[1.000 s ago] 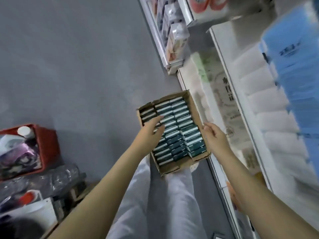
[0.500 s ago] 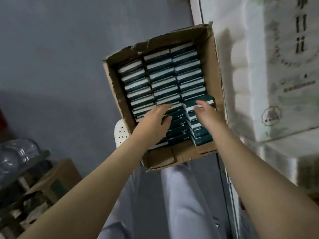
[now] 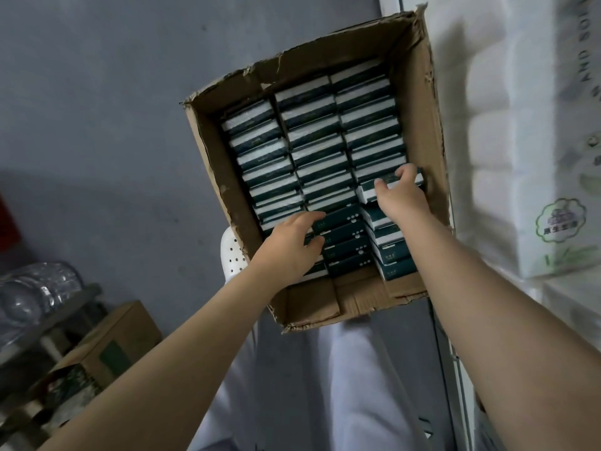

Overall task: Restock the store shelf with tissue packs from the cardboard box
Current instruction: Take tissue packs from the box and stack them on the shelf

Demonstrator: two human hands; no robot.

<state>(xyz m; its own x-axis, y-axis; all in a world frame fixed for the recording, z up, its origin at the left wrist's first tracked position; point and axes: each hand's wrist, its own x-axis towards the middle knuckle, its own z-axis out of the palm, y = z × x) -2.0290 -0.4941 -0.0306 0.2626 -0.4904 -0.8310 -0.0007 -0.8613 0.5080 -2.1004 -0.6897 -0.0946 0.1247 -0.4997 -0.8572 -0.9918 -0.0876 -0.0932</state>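
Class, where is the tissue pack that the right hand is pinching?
Head view, right of centre: the tissue pack is in the right column of the cardboard box, near its right wall, in the grip of the right hand.

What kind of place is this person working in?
Probably a small shop or its stockroom: an open brown cardboard box full of dark green tissue packs, big white wrapped paper-roll bundles on the right, and clear plastic bottles at left.
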